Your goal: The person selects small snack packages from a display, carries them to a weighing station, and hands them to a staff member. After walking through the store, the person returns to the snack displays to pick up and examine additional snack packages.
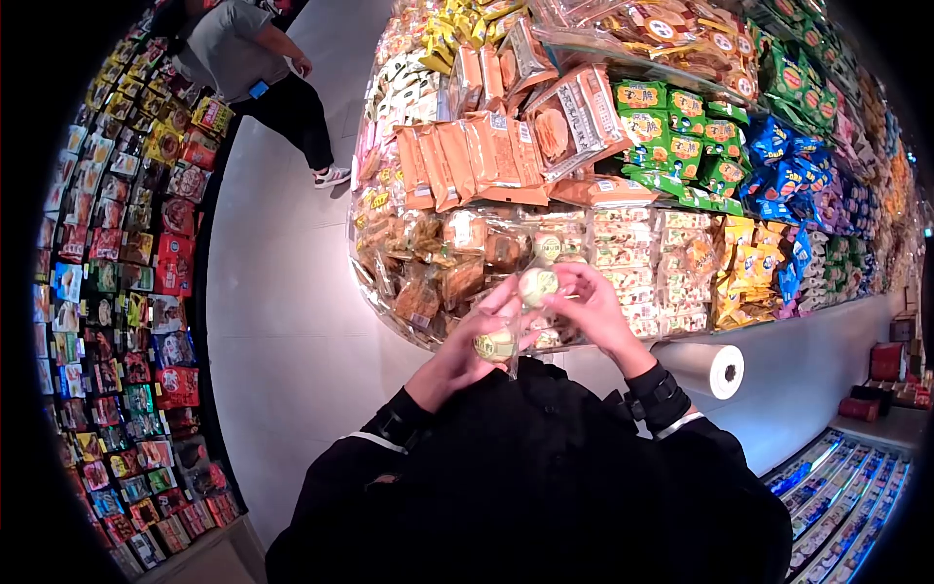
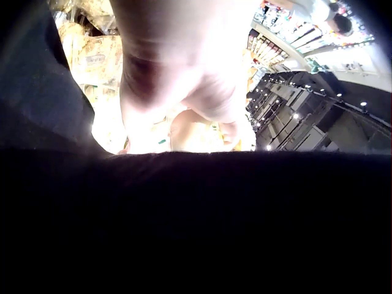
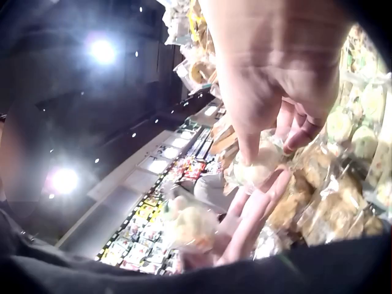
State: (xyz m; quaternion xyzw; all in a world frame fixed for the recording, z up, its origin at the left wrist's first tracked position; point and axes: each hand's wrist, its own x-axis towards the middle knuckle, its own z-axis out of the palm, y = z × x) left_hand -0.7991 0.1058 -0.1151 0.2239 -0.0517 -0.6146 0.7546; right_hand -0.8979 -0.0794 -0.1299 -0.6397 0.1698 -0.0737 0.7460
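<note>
In the head view, my left hand [image 1: 459, 352] holds a pale, round snack in a clear wrapper [image 1: 495, 346] low against the palm. Its outstretched fingers reach up to a second pale, round wrapped snack [image 1: 538, 286], which my right hand [image 1: 595, 310] pinches between thumb and fingers. The right wrist view has my right hand [image 3: 278, 73] bent over that round snack [image 3: 260, 164], with left fingers [image 3: 260, 205] just below it. Glare washes out my left hand [image 2: 184, 55] in the left wrist view and hides what it grips.
Beyond my hands is a display heaped with packaged snacks: brown bags [image 1: 418, 292], orange packs [image 1: 477, 161], green bags [image 1: 671, 136] and yellow bags [image 1: 749, 268]. A white roll [image 1: 715, 371] sticks out at its near edge. Across the aisle floor [image 1: 282, 253], a person [image 1: 238, 58] stands beside packed shelves [image 1: 126, 292].
</note>
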